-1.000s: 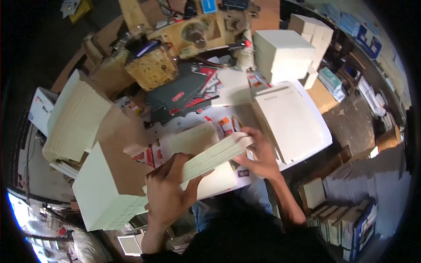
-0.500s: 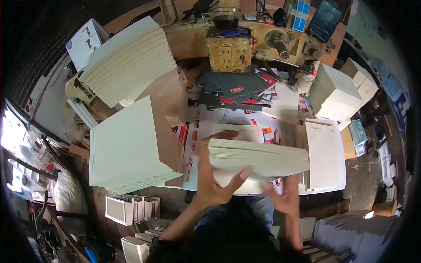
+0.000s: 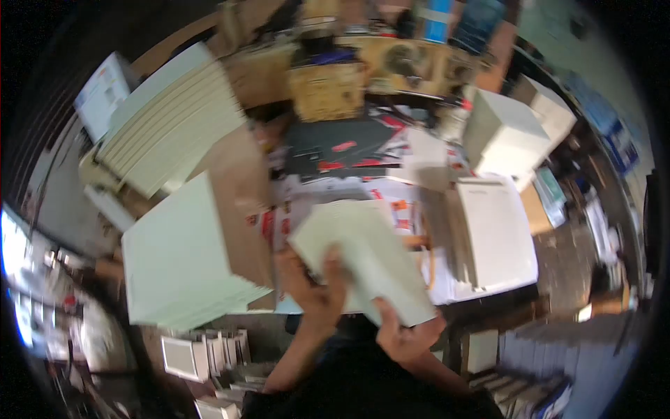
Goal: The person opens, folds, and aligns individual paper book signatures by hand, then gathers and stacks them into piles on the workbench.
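A pale stack of paper sheets [image 3: 373, 255] is tilted between my two hands above the table's front part. My left hand [image 3: 313, 285] grips its left side, with the thumb laid over the top sheet. My right hand [image 3: 408, 336] is closed round the lower right corner, thumb on top and fingers beneath. Motion blurs the sheets and fingers. Left of my hands stands a big block of pale paper [image 3: 171, 255] on brown board. A white-topped stack [image 3: 492, 227] lies to the right.
Dark printed cards [image 3: 338, 143] lie in a loose pile behind the sheets. A worn yellowish box [image 3: 324, 91] stands at the back. Another tall paper pile [image 3: 171, 115] rises at the far left, and paper blocks [image 3: 506, 129] stand at the back right.
The stack of sheets has turned from lying crosswise, edge towards me, to slanting with its broad face up. My right hand has moved left, onto its near corner. The whole view has shifted and blurred.
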Demonstrator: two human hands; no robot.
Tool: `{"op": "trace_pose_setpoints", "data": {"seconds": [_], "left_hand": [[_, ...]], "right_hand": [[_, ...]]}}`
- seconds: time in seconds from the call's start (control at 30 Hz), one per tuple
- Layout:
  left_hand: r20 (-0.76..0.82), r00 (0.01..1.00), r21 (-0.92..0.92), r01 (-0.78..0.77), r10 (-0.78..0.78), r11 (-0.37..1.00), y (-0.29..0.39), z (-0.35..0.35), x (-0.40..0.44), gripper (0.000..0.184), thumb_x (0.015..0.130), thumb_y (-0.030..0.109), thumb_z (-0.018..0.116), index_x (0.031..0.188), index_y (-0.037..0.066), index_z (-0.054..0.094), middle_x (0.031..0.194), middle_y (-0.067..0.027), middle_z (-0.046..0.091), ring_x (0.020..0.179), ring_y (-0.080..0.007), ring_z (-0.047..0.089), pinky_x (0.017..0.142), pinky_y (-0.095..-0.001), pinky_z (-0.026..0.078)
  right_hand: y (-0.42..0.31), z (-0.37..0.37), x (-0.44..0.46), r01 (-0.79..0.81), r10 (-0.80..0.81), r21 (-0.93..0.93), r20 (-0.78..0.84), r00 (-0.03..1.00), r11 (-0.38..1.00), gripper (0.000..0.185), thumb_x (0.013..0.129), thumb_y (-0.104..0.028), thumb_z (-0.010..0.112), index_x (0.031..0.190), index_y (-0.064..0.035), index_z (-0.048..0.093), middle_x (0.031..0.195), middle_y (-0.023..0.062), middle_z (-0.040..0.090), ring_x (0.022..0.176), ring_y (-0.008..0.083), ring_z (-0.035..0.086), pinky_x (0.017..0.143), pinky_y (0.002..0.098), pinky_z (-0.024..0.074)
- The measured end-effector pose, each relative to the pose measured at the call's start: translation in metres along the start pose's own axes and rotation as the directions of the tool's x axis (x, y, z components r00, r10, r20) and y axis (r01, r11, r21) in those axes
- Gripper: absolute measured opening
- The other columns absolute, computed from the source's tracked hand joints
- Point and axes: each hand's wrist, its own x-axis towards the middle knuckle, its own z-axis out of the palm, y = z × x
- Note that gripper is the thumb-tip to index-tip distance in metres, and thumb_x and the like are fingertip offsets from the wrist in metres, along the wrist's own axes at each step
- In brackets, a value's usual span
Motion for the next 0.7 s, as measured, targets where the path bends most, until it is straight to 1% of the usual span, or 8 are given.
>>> {"op": "trace_pose_setpoints", "data": {"seconds": [0.17, 0.23, 0.33, 0.47, 0.5, 0.57, 0.67, 0.7], "left_hand": [[0.199, 0.933, -0.466, 0.36, -0.301, 0.808, -0.026, -0.017, 0.008, 0.054, 0.105, 0.036, 0.049, 0.144, 0.001, 0.035, 0.132, -0.0162, 0.052, 0.108, -0.0231, 0.06, 0.092, -0.0364, 0.052], [0.167, 0.963, -0.458, 0.266, -0.212, 0.848, -0.019, -0.016, 0.023, 0.047, 0.104, 0.038, 0.052, 0.134, 0.002, 0.045, 0.122, -0.0136, 0.058, 0.102, -0.0216, 0.062, 0.085, -0.0333, 0.054], [0.134, 0.97, -0.452, 0.242, -0.203, 0.859, -0.013, -0.023, 0.03, 0.048, 0.102, 0.041, 0.055, 0.125, 0.0, 0.05, 0.118, -0.0125, 0.061, 0.104, -0.0217, 0.061, 0.085, -0.0334, 0.054], [0.305, 0.949, -0.259, 0.008, 0.074, 0.966, 0.022, -0.031, 0.061, 0.052, 0.09, 0.047, 0.066, 0.111, 0.0, 0.058, 0.109, -0.0122, 0.065, 0.096, -0.0228, 0.065, 0.082, -0.0357, 0.054], [0.439, 0.85, -0.257, -0.192, 0.291, 0.947, 0.046, -0.026, 0.079, 0.053, 0.082, 0.048, 0.072, 0.106, 0.002, 0.061, 0.104, -0.0107, 0.068, 0.09, -0.0236, 0.067, 0.079, -0.0368, 0.054], [0.607, 0.527, -0.359, -0.486, 0.595, 0.797, 0.095, -0.006, 0.103, 0.054, 0.066, 0.048, 0.083, 0.097, 0.005, 0.068, 0.093, -0.0076, 0.073, 0.077, -0.0252, 0.071, 0.073, -0.0391, 0.054], [0.623, 0.232, -0.455, -0.67, 0.747, 0.587, 0.151, 0.032, 0.109, 0.031, 0.081, 0.03, 0.073, 0.106, 0.014, 0.068, 0.093, 0.0014, 0.068, 0.066, -0.0161, 0.069, 0.058, -0.0325, 0.054], [0.603, 0.21, -0.491, -0.663, 0.77, 0.565, 0.157, 0.045, 0.11, 0.03, 0.081, 0.026, 0.07, 0.108, 0.014, 0.066, 0.088, 0.0038, 0.063, 0.069, -0.0131, 0.067, 0.059, -0.0294, 0.053]], "right_hand": [[0.006, -0.031, 0.019, -0.013, -0.01, 0.301, 0.075, 0.997, 0.954, 0.039, 0.078, -0.009, 0.083, 0.111, 0.005, 0.069, 0.097, 0.0191, 0.073, 0.085, 0.0247, 0.073, 0.075, 0.0325, 0.0571], [0.002, -0.036, 0.027, 0.027, -0.055, 0.422, 0.055, 0.997, 0.906, 0.027, 0.075, -0.016, 0.087, 0.087, 0.0029, 0.072, 0.079, 0.0145, 0.074, 0.072, 0.02, 0.073, 0.068, 0.0292, 0.0552], [-0.009, -0.04, 0.027, 0.007, 0.018, 0.258, -0.093, 0.995, 0.966, 0.029, 0.078, -0.018, 0.085, 0.092, 0.0037, 0.072, 0.076, 0.0119, 0.073, 0.068, 0.0157, 0.071, 0.067, 0.0298, 0.0552], [-0.006, -0.093, 0.057, -0.269, 0.249, 0.339, 0.102, 0.963, 0.901, 0.085, 0.069, -0.019, 0.091, 0.137, 0.0033, 0.045, 0.121, 0.016, 0.064, 0.111, 0.0199, 0.062, 0.1, 0.0346, 0.0469], [-0.005, -0.109, 0.066, -0.096, 0.102, 0.184, -0.023, 0.995, 0.978, 0.1, 0.061, -0.023, 0.094, 0.141, 0.0023, 0.039, 0.131, 0.0195, 0.057, 0.118, 0.0254, 0.06, 0.104, 0.0381, 0.045], [-0.026, -0.142, 0.079, 0.002, 0.019, -0.154, 0.134, 0.991, 0.988, 0.094, 0.073, -0.029, 0.088, 0.146, -0.0025, 0.034, 0.132, 0.0254, 0.055, 0.117, 0.0341, 0.061, 0.101, 0.041, 0.0499], [-0.027, -0.15, 0.069, -0.199, 0.247, -0.167, 0.357, 0.901, 0.966, 0.07, 0.077, -0.025, 0.085, 0.135, -0.0056, 0.049, 0.116, 0.0241, 0.065, 0.101, 0.0291, 0.07, 0.089, 0.0393, 0.0549], [-0.018, -0.152, 0.063, -0.232, 0.225, 0.011, 0.213, 0.951, 0.973, 0.049, 0.079, -0.018, 0.084, 0.119, -0.0024, 0.06, 0.1, 0.0191, 0.071, 0.087, 0.021, 0.071, 0.079, 0.034, 0.0563]]}}
